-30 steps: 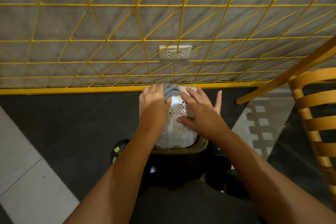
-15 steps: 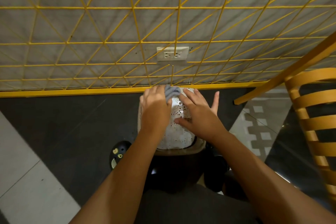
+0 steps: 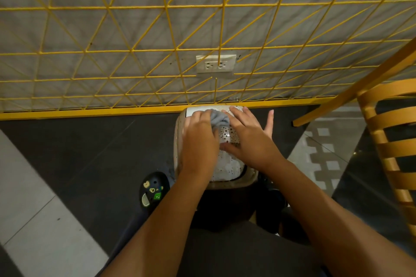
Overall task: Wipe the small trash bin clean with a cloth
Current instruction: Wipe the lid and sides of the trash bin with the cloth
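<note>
Dim warm indoor light, wide-angle bowing of the yellow wire grid (image 3: pixel 166 6) at the edges, small glare spots on the trash bin lid (image 3: pixel 227 139), deep shadow at its near side.

Yellow wire grid (image 3: pixel 171 51), dark floor (image 3: pixel 94 153)
</note>
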Action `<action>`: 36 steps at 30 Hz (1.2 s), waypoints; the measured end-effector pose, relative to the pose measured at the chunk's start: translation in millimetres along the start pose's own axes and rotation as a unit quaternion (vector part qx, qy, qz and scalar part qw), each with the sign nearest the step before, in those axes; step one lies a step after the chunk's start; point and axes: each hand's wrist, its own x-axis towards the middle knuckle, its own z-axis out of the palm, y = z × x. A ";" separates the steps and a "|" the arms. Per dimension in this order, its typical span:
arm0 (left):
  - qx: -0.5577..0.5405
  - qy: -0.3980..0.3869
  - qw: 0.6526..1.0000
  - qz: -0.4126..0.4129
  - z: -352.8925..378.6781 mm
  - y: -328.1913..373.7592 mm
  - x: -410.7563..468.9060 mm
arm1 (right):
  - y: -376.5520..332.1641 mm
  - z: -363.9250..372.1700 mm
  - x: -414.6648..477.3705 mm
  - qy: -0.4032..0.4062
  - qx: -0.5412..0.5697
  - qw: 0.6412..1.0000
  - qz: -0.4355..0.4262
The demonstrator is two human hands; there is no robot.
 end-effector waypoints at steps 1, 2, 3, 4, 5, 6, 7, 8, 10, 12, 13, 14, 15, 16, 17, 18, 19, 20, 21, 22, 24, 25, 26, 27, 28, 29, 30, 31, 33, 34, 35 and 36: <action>0.001 0.000 1.000 0.008 -0.4 -0.6 2.6 | -0.2 0.0 0.1 0.000 -0.001 1.000 0.000; 0.005 0.001 1.000 0.013 -1.2 -1.9 5.8 | -0.5 -0.1 0.3 -0.002 -0.002 1.000 -0.001; 0.009 0.001 1.000 0.011 -2.7 -3.6 9.8 | -0.8 -0.1 0.6 -0.003 -0.002 1.000 -0.002; 0.010 0.002 1.000 0.001 -4.7 -5.4 14.1 | -1.2 -0.2 0.9 -0.004 -0.002 1.000 -0.004; 0.006 0.002 1.000 -0.017 -7.1 -7.6 18.3 | -1.5 -0.4 1.0 -0.005 -0.002 1.000 -0.005; -0.001 0.002 0.999 -0.037 -9.8 -9.9 21.8 | -1.7 -0.4 1.3 -0.005 -0.001 1.000 -0.005; -0.007 0.003 0.998 -0.055 -12.6 -12.6 23.5 | -1.3 -0.7 1.3 -0.004 -0.001 1.000 -0.005; -0.011 0.003 0.998 -0.067 -15.3 -15.6 22.5 | -0.8 -0.9 1.1 -0.004 0.000 1.000 -0.004; -0.019 0.009 0.998 -0.066 -19.2 -22.0 13.4 | 0.2 -1.1 0.2 -0.005 0.001 1.000 -0.002; -0.029 0.024 0.997 -0.060 -20.4 -24.4 0.1 | 0.3 -1.1 -0.2 -0.009 0.003 1.000 -0.001; -0.033 0.031 0.997 -0.058 -19.6 -23.0 -5.1 | 0.0 -0.9 0.0 -0.012 0.005 1.000 0.001; -0.035 0.032 0.997 -0.057 -17.9 -20.2 -9.0 | -0.5 -0.7 0.3 -0.014 0.006 1.000 0.003; -0.034 0.026 0.998 -0.056 -15.8 -16.5 -11.3 | -1.0 -0.6 0.6 -0.016 0.006 1.000 0.004; -0.032 0.014 0.998 -0.051 -13.8 -12.2 -12.9 | -1.5 -0.4 0.7 -0.016 0.005 1.000 0.005; -0.029 0.002 0.999 -0.042 -12.0 -8.1 -14.1 | -1.7 -0.3 0.7 -0.015 0.004 1.000 0.005; -0.027 -0.011 0.999 -0.031 -10.0 -4.8 -14.9 | -1.6 -0.1 0.5 -0.013 0.004 1.000 0.006; -0.026 -0.024 0.999 -0.020 -8.1 -2.4 -15.5 | -1.4 -0.2 0.2 -0.011 0.005 1.000 0.007; -0.026 -0.036 0.999 -0.014 -6.8 -1.1 -16.2 | -1.3 -0.3 -0.1 -0.010 0.007 1.000 0.008; -0.032 -0.046 0.998 -0.013 -6.3 -0.5 -16.5 | -1.1 -0.7 0.0 -0.010 0.008 1.000 0.008; -0.047 -0.053 0.997 -0.020 -7.6 -0.1 -16.5 | -0.9 -1.4 0.3 -0.011 0.010 1.000 0.007; -0.100 -0.062 0.992 -0.048 -13.8 -0.7 -15.0 | -1.0 -3.8 1.2 -0.017 0.020 1.000 0.008; -0.132 -0.064 0.987 -0.071 -18.0 -2.3 -13.7 | -1.3 -5.3 1.8 -0.023 0.029 0.999 0.009; -0.161 -0.063 0.979 -0.105 -22.7 -4.4 -12.3 | -1.5 -7.1 2.3 -0.031 0.043 0.999 0.010; -0.189 -0.062 0.969 -0.149 -28.0 -7.1 -10.5 | -2.1 -9.9 3.0 -0.040 0.063 0.997 0.014; -0.225 -0.061 0.951 -0.201 -33.4 -9.7 -8.0 | -3.0 -14.2 3.5 -0.046 0.090 0.995 0.020; -0.279 -0.060 0.926 -0.249 -38.9 -11.5 -5.6 | -4.2 -20.0 4.1 -0.047 0.120 0.991 0.027; -0.340 -0.060 0.894 -0.286 -43.8 -13.2 -3.3 | -5.7 -26.8 4.6 -0.039 0.150 0.987 0.035; -0.387 -0.058 0.867 -0.307 -47.4 -14.3 -1.5 | -7.8 -34.1 4.7 -0.022 0.177 0.983 0.040; -0.420 -0.057 0.849 -0.314 -52.2 -14.1 0.1 | -13.7 -46.5 2.6 0.039 0.244 0.967 0.053; -0.425 -0.057 0.849 -0.309 -53.1 -12.5 -0.3 | -18.2 -51.4 1.0 0.062 0.293 0.952 0.068; -0.426 -0.056 0.852 -0.299 -53.1 -9.7 -1.2 | -24.6 -55.6 -1.0 0.069 0.351 0.930 0.085; -0.423 -0.054 0.859 -0.283 -52.7 -6.0 -2.6 | -31.6 -58.6 -2.7 0.064 0.408 0.905 0.101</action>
